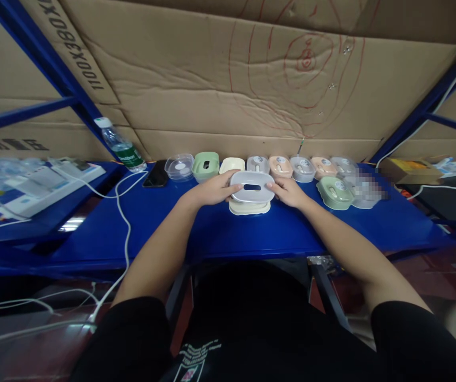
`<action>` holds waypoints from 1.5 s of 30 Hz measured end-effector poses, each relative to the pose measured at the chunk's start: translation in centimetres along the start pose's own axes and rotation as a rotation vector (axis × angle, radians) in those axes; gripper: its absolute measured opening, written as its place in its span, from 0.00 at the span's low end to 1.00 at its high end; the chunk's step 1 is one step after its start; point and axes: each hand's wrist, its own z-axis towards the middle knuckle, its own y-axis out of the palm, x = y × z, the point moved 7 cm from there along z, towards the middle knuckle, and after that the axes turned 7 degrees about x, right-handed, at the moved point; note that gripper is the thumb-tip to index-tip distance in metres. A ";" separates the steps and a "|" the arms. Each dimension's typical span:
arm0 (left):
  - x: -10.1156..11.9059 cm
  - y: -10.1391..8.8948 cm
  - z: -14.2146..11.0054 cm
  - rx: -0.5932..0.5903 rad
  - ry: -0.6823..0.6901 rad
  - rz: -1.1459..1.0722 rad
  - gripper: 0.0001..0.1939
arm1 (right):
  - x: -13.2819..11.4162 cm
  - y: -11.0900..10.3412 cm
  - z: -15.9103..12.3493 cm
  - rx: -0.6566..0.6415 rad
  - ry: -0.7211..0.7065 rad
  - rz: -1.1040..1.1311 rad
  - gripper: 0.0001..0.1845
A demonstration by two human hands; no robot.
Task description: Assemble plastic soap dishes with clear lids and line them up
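Note:
Between my two hands is a light grey plastic box cover (252, 195) with a dark oblong slot in its face. My left hand (218, 190) grips its left end, the thumb lying on top. My right hand (289, 192) is closed on the right end the same way. Just below the cover sits a cream plastic piece (250, 207) on the blue table; whether the two touch I cannot tell. Behind my left hand stand a cream box (231, 165), a green slotted cover (206, 166) and a clear container (179, 167).
Several lidded boxes, including a peach one (281, 167) and a green one (335, 193), stand at the back and right of the blue table (291, 233). A phone (155, 174), a water bottle (121, 147) and a white cable (126, 228) are on the left. Cardboard (196, 79) walls the back.

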 end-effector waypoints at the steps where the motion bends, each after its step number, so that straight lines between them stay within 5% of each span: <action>1: -0.1 0.0 -0.1 -0.040 -0.017 0.046 0.31 | -0.1 0.3 0.0 -0.028 -0.003 -0.020 0.39; 8: -1.3 1.4 -0.6 -0.253 -0.152 0.260 0.21 | 0.3 2.0 0.0 -0.155 0.020 -0.158 0.37; 20: -2.5 2.1 0.4 -0.197 -0.090 0.545 0.27 | -0.2 2.1 -0.4 -0.317 0.095 -0.329 0.42; 45: -2.8 2.6 1.7 -0.139 -0.001 0.577 0.25 | 0.0 2.0 -0.3 -0.311 0.089 -0.377 0.39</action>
